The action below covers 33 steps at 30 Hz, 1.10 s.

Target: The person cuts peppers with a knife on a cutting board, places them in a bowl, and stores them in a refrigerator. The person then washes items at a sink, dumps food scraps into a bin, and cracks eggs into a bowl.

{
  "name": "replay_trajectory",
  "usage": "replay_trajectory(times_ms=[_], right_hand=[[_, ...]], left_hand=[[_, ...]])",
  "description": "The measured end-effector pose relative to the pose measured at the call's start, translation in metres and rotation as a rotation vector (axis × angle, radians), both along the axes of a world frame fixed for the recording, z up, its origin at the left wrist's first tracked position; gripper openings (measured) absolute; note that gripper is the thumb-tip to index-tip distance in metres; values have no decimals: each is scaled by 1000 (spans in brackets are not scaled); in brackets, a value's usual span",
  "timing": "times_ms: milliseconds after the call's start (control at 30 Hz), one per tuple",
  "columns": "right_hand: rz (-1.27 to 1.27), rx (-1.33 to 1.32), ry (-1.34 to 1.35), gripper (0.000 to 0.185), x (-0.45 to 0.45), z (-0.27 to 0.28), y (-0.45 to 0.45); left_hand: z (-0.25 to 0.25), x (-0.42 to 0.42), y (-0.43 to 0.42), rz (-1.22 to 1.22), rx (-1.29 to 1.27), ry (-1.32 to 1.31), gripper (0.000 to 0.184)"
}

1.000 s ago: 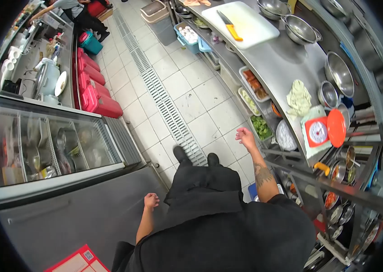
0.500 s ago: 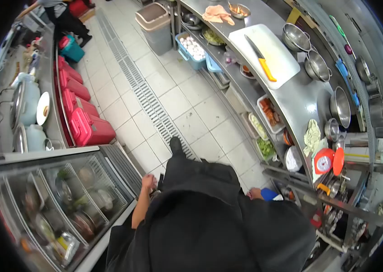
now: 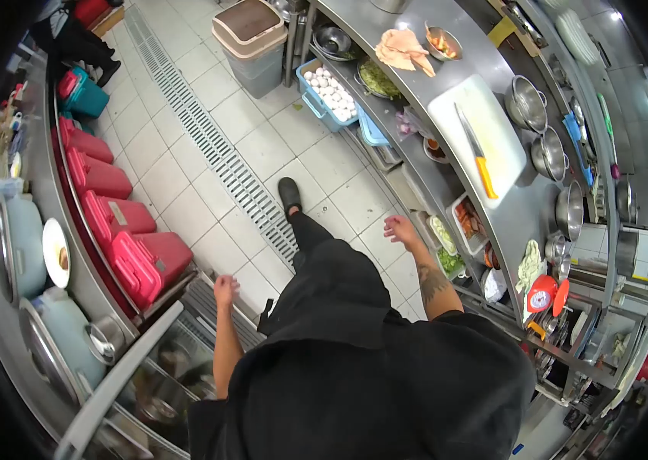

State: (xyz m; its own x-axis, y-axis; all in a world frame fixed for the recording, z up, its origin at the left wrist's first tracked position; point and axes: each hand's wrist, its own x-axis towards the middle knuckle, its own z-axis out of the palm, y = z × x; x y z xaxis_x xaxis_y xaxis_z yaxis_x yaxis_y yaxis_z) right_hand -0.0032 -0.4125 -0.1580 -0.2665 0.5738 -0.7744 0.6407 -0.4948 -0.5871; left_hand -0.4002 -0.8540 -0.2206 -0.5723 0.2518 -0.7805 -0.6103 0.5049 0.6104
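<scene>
My left hand (image 3: 226, 290) is held out over the floor beside the refrigerated counter (image 3: 124, 376), its fingers loosely bent and nothing visible in them. On the other side, my right hand (image 3: 398, 230) hangs in the air with fingers apart and holds nothing. It is nearest the shelf under the steel worktable (image 3: 536, 195), where a tray of reddish-brown food (image 3: 468, 218) and some green leaves (image 3: 450, 262) sit. On that worktable lies a white cutting board (image 3: 504, 115), with an orange-handled knife (image 3: 485, 172) on top.
A floor drain (image 3: 209, 142) runs along the tiled aisle. Red bins (image 3: 151, 261) line the left, below a counter with large lidded pots (image 3: 63, 337). Ahead stand a waste bin (image 3: 251, 57) and a blue basket of eggs (image 3: 328, 96). Another person (image 3: 82, 38) is at the far left.
I have moved forward along the aisle, and one foot is now out in front. My right hand has swung forward, away from a blue and white item. The left hand has risen slightly.
</scene>
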Motion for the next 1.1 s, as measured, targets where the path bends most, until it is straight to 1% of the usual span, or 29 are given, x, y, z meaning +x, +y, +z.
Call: replay_trajectory(times_ms=[67, 100, 133, 167, 200, 233, 267, 300, 333, 400, 433, 500, 533, 600, 633, 667, 700, 733, 767, 833, 867, 900, 933, 967, 1000, 1033, 1067, 1100], right_hand=[[-64, -50, 49, 23, -57, -10, 58], [-106, -57, 85, 25, -87, -17, 88], [-154, -64, 127, 27, -119, -31, 120], [-228, -87, 166, 29, -151, -47, 155], [-303, -109, 204, 32, -179, -68, 193], [-356, -89, 256, 32, -203, -96, 235], [-416, -69, 298, 32, -224, -120, 265], [-552, -14, 302, 33, -257, -114, 290], [-688, 42, 290, 35, -287, -104, 305], [-946, -42, 280, 25, -311, -135, 350], [-989, -56, 333, 21, -315, -153, 369], [-1081, -76, 451, 14, -312, -187, 391], [-1053, -92, 476, 10, -310, -193, 393], [-1000, -106, 520, 4, -301, -191, 394], [-983, -110, 474, 12, -291, -198, 397], [-900, 86, 237, 12, -291, -182, 402], [-805, 258, -2, 13, -297, -158, 396], [-693, 407, -246, 13, -304, -146, 388], [-363, 731, -388, 23, -250, -195, 406], [121, 1088, -1046, 35, -252, -168, 432], [304, 1170, -1008, 42, -236, -170, 446], [334, 1220, -981, 44, -227, -174, 454], [279, 1309, -936, 50, -214, -188, 457], [169, 1460, -872, 58, -203, -209, 465], [-2, 1637, -758, 67, -195, -232, 471], [70, 1484, -1022, 58, -217, -202, 451], [47, 1052, -1029, 49, -242, -169, 433], [62, 615, -1064, 40, -260, -144, 417]], left_hand=[[-32, -11, -22, 37, 115, -17, 11], [-33, -12, -27, -28, -4, 62, 16], [-20, -18, -37, -184, 86, 37, 20], [-15, -17, -42, -130, -50, -14, 24], [-16, -16, -56, -29, 21, -108, 26], [22, -21, -36, 3, -357, -133, 28], [-46, -11, -109, -104, -380, 34, 26], [-33, -29, -95, -341, -319, 196, 25], [4, -43, -83, -579, -249, 340, 24], [20, -83, -57, -410, -390, 29, 19], [35, -109, -30, -128, -401, -259, 15], [43, -158, 23, -93, -392, -281, 14], [42, -183, 45, -81, -376, -276, 14], [37, -230, 100, -148, -306, -257, 16], [31, -251, 126, -175, -309, -257, 17], [15, -274, 140, -231, -287, -274, 16], [-4, -298, 150, -183, -149, -316, 13], [-15, -317, 155, -124, -26, -359, 11], [-16, -328, 172, -196, -84, -280, 11], [-10, -358, 213, -337, -198, -98, 11], [-17, -370, 208, -408, -218, -42, 11], [-29, -383, 194, -478, -227, 28, 12], [-41, -397, 187, -543, -215, 114, 12], [-50, -408, 183, -500, -177, 27, 13], [-58, -417, 167, -465, -130, -59, 13], [-54, -420, 168, -417, -143, -88, 13], [-52, -423, 165, -368, -155, -116, 12], [-61, -428, 149, -332, -93, -183, 12]])
